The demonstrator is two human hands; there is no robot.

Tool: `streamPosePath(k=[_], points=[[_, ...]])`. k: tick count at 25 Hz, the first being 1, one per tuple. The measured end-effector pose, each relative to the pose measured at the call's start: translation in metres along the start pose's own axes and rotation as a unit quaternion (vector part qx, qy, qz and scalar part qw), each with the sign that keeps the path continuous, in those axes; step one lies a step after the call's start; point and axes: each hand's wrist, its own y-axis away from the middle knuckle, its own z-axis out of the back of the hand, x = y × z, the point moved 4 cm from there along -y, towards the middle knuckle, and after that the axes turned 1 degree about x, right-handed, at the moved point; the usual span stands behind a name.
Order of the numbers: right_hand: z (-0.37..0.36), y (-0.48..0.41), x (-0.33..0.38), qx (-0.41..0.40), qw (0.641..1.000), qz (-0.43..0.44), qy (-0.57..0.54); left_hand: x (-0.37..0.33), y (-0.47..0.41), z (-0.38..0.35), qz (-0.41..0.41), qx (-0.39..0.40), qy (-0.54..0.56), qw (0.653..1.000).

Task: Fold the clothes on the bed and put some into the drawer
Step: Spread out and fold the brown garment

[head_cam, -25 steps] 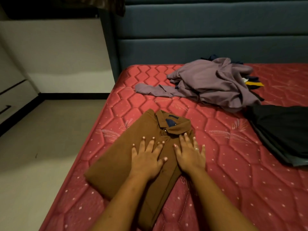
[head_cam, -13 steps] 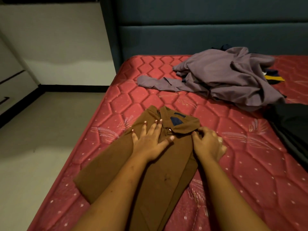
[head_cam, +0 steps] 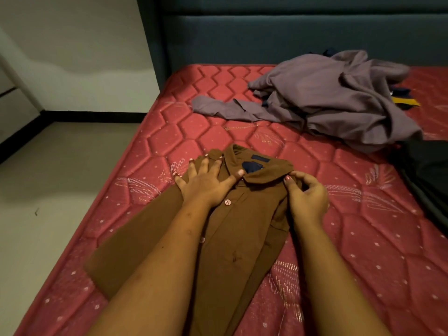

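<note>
A brown collared shirt [head_cam: 232, 238] lies lengthwise on the red quilted mattress [head_cam: 184, 132], its collar toward the headboard and its sides folded in. My left hand [head_cam: 206, 183] presses flat on the shirt's left shoulder, fingers spread, thumb near the collar. My right hand [head_cam: 305, 197] pinches the shirt's right shoulder edge just below the collar, fingers curled round the cloth. A crumpled purple garment [head_cam: 339, 98] lies farther back on the mattress.
A dark garment [head_cam: 426, 175] lies at the mattress's right edge. Navy and yellow cloth [head_cam: 404, 100] shows behind the purple pile. The padded blue-grey headboard [head_cam: 291, 37] stands at the back. Beige floor [head_cam: 60, 190] and a white cabinet [head_cam: 14, 105] are at left.
Both hands slid up the shirt from its chest to the shoulders. My right hand went from flat to pinching the right shoulder edge. The left hand stays flat.
</note>
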Motion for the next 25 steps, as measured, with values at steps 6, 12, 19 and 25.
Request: streamPosePath(k=[6, 12, 19, 25], points=[[0.001, 0.013, 0.010, -0.014, 0.994, 0.082, 0.077, -0.001, -0.003, 0.007, 0.033, 0.041, 0.010, 0.999], [0.002, 0.009, 0.012, -0.005, 0.970, 0.071, 0.234, 0.005, -0.008, 0.008, 0.022, 0.006, 0.002, 1.000], [-0.025, 0.014, 0.049, 0.055, 0.953, 0.173, 0.242, -0.007, 0.005, 0.002, -0.195, -0.130, -0.033, 0.972], [-0.043, 0.025, 0.014, 0.162, 0.902, 0.128, 0.380, -0.004, -0.005, -0.001, -0.105, -0.033, -0.022, 0.994]])
